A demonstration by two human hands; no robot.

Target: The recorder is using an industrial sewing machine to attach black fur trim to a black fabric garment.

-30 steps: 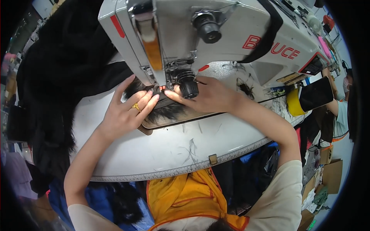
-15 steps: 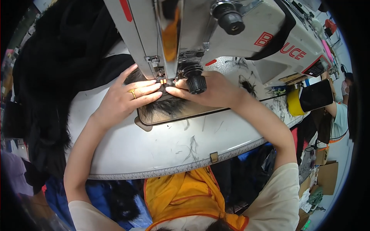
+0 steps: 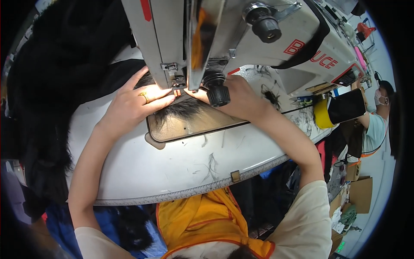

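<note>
A piece of black furry fabric (image 3: pixel 183 108) lies under the presser foot (image 3: pixel 177 92) of a white sewing machine (image 3: pixel 241 43). My left hand (image 3: pixel 136 103), with a gold ring, rests flat on the fabric to the left of the foot, open, its fingers stretched toward the needle. To the right of the foot, my right hand (image 3: pixel 241 99) presses on the fabric, fingers extended. A black knob (image 3: pixel 218 95) hides part of those fingers. Lamplight falls on the fingertips. The fabric's near edge spreads over a tan plate (image 3: pixel 202 125) set in the table.
A large black cloth (image 3: pixel 43 95) is heaped on the left. Loose black fibres (image 3: pixel 211 166) dot the white table (image 3: pixel 129 172), edged by a measuring tape (image 3: pixel 181 197). A yellow roll (image 3: pixel 321 114) and a dark-screened device (image 3: pixel 347 106) stand right. Beyond, a co-worker (image 3: pixel 377 125) sits near cardboard boxes (image 3: pixel 361 194).
The view has shifted slightly. The fabric has slid away from me under the foot, baring more of the tan plate. Both hands stay beside the foot. The co-worker shows more fully.
</note>
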